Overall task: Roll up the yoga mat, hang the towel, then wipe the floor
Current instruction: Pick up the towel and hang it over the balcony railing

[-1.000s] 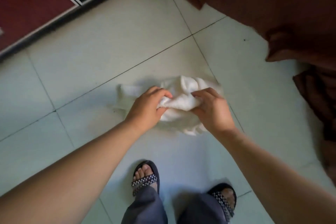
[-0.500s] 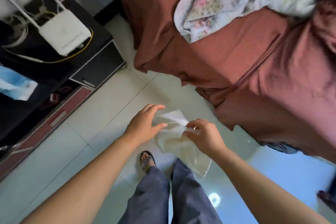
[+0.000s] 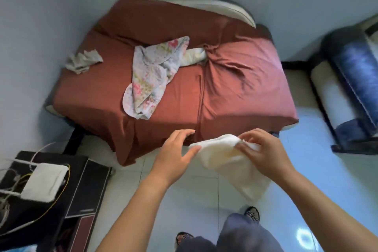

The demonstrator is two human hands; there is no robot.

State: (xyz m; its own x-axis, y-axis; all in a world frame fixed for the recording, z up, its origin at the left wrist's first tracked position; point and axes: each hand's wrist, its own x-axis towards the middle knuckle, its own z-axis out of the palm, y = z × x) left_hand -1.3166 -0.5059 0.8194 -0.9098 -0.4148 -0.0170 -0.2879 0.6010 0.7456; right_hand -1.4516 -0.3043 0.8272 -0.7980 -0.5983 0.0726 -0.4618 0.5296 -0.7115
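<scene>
Judged to be at the towel stage. Found the towel (image 3: 225, 157) lifted clear of the floor (image 3: 184, 190), in the air just in front of the near edge of the bed (image 3: 235, 92). Unable to say from this view whether bound for hanging or for wiping. Noted a dark blue roll (image 3: 356, 71) to the right of the bed, possibly the mat already rolled, identity unconfirmed.

Found the right grip (image 3: 263, 153) pinching the towel's bunched upper edge between thumb and fingertips, carrying its weight. Found the left grip (image 3: 173, 149) spread, fingers nearly straight, at the towel's left corner. Contact there not clear, and nothing held firmly.

Next move, as judged: take the free corner with the left grip, spread the towel out, then look for a rail or hook, with none seen near the bed.

Recorded the towel as white to cream, thick and soft, crumpled at the top, hanging limp below the right grip. Likely to sag and fold unless held at two corners.
</scene>
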